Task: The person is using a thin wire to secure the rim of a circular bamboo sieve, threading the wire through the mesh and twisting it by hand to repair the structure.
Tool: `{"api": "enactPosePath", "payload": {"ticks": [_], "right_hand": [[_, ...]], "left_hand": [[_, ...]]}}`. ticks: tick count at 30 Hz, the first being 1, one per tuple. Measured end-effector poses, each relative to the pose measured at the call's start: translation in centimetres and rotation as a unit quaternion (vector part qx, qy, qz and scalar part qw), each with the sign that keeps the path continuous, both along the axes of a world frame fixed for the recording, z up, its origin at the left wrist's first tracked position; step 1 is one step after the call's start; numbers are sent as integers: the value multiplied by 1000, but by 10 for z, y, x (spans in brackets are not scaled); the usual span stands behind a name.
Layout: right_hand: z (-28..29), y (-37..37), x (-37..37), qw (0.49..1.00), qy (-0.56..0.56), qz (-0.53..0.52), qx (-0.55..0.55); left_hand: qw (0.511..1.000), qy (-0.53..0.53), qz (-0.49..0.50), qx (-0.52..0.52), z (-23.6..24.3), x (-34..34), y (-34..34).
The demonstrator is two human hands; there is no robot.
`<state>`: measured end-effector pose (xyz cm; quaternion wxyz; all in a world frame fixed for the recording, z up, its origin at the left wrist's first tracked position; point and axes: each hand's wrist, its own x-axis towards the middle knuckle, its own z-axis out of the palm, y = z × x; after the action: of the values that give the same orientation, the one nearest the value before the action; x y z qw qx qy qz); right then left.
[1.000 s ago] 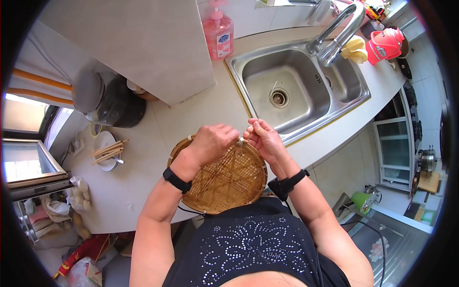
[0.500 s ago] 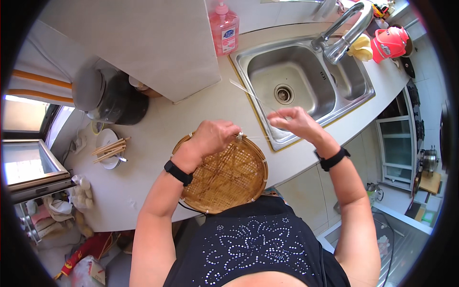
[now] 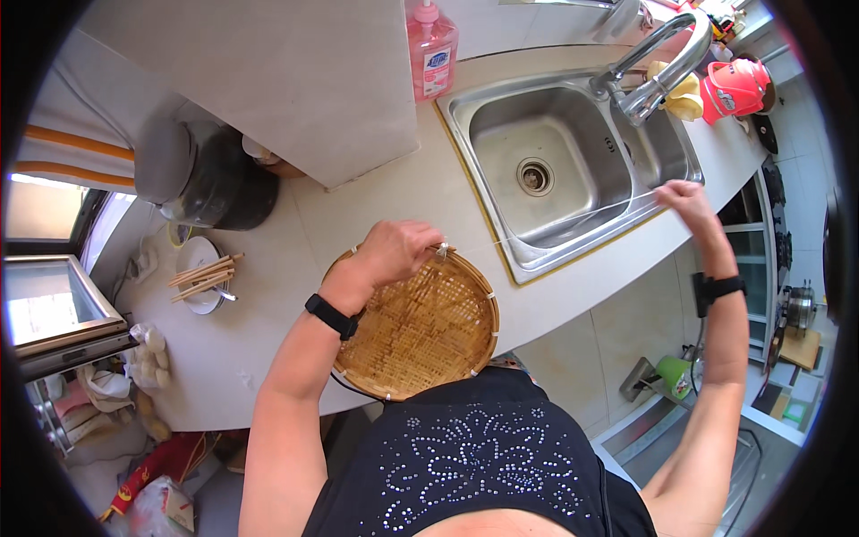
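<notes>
The round woven basket (image 3: 416, 336) lies to the near left of the sink (image 3: 528, 271), over the edge of the desk (image 3: 242, 336) and close against the person's dark top. Everything hangs on the line between the two hands: a thin pale strand (image 3: 582, 216) whose long axis slants from the basket's far rim, left of the sink, up across the sink's near side toward its right-hand corner. It looks nearly straight, though its left end grows too faint to follow all the way in. The left hand (image 3: 398, 251), left of the sink, is the nearer one to the basket; its grip is pinched together at the far rim, beside a white tie (image 3: 442, 250), and whether the tie itself is caught cannot be told. The right hand (image 3: 685, 204), by the sink's near right corner and well apart from the basket, has its grip closed on the strand's other end
</notes>
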<state>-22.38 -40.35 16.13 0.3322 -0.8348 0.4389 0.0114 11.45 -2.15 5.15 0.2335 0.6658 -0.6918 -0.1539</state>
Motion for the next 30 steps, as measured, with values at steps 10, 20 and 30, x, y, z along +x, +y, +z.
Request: {"api": "enactPosePath", "payload": {"ticks": [10, 20, 30], "right_hand": [[76, -31, -107, 819, 156, -113, -540], [-133, 209, 164, 913, -186, 175, 319], [-145, 163, 153, 934, -114, -80, 330]], "left_hand": [[998, 16, 42, 36, -22, 13, 12], [996, -29, 48, 74, -9, 2, 2], [997, -10, 51, 55, -14, 6, 21]]}}
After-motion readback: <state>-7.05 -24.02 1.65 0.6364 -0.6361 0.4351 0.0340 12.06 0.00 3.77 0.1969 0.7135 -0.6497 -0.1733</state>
